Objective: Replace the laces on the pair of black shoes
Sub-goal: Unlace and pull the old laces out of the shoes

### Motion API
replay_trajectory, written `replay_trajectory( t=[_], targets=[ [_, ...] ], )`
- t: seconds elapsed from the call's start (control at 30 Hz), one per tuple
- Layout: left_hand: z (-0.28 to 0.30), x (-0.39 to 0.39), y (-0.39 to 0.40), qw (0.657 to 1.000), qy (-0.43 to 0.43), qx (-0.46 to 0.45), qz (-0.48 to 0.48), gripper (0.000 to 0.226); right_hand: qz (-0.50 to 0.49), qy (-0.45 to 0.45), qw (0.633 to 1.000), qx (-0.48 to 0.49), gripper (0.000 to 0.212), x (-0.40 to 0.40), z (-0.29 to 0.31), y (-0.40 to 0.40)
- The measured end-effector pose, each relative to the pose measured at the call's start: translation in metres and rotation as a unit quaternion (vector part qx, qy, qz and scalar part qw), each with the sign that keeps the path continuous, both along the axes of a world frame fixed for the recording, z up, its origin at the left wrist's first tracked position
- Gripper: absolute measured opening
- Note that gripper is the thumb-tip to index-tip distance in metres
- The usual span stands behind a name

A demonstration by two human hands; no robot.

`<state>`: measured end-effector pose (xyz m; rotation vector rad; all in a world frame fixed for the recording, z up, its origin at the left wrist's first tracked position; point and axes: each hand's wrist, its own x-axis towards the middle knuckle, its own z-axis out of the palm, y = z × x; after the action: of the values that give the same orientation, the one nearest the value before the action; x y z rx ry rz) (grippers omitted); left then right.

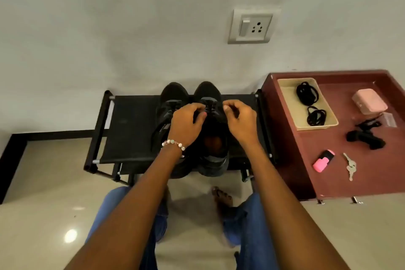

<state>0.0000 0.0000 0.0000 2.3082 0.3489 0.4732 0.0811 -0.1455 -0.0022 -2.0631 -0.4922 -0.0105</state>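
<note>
Two black shoes are sitting side by side, toes toward the wall, on the black fabric top of a low rack (131, 120) at the centre of the frame. Both hands are working over the right shoe (210, 94), the one nearer the frame's centre-right. The left hand (188, 123) is lying across the gap between the two shoes, its fingers curling down onto the lacing area, thumb and forefinger seeming to be pinching something dark there. The right hand (238, 116) is hovering just right of the same spot, its fingertips drawn together at the shoe's upper eyelets; what it is pinching is too dark to tell, though it is likely a lace. A beaded bracelet (173, 144) is circling the left wrist.

The left shoe (173, 94) is lying partly under the left hand, with its rounded toe showing above the knuckles. The right shoe is showing a knitted-looking black toe, a dark tongue and an open collar with an orange-brown insole visible inside, just below the hands.

At the right of the frame a reddish-brown table (328, 177) is holding a beige tray (285, 98) with two coiled black laces (306, 92), a pink box (369, 101), a pink highlighter (323, 160) and keys (350, 166).
</note>
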Motion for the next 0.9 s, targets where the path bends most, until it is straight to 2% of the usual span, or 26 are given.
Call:
replay_trajectory(
  t=[0.23,0.3,0.43,0.57,0.73,0.9],
  targets=[
    [-0.015,0.019,0.007,0.997,-0.015,0.015,-0.070,0.027,0.077,0.073,0.993,0.052,0.017,0.011,-0.029,0.003],
    [-0.017,0.017,0.013,0.996,0.003,0.021,-0.091,0.031,0.088,0.083,0.989,0.082,0.019,0.009,-0.037,0.001],
    [-0.015,0.017,0.020,0.989,0.041,0.039,-0.138,0.036,0.110,0.090,0.987,0.078,0.016,0.013,-0.037,0.000],
    [-0.013,0.018,0.020,0.993,0.047,0.018,-0.104,0.036,0.143,0.088,0.983,0.078,0.017,0.016,-0.035,-0.004],
    [-0.016,0.020,0.021,0.996,0.032,-0.009,-0.080,0.023,0.171,0.072,0.981,0.063,0.031,0.020,-0.037,-0.006],
    [-0.021,0.024,0.022,0.997,0.003,-0.015,-0.070,0.018,0.145,0.058,0.987,0.029,0.022,0.022,-0.034,0.000]
  ],
)
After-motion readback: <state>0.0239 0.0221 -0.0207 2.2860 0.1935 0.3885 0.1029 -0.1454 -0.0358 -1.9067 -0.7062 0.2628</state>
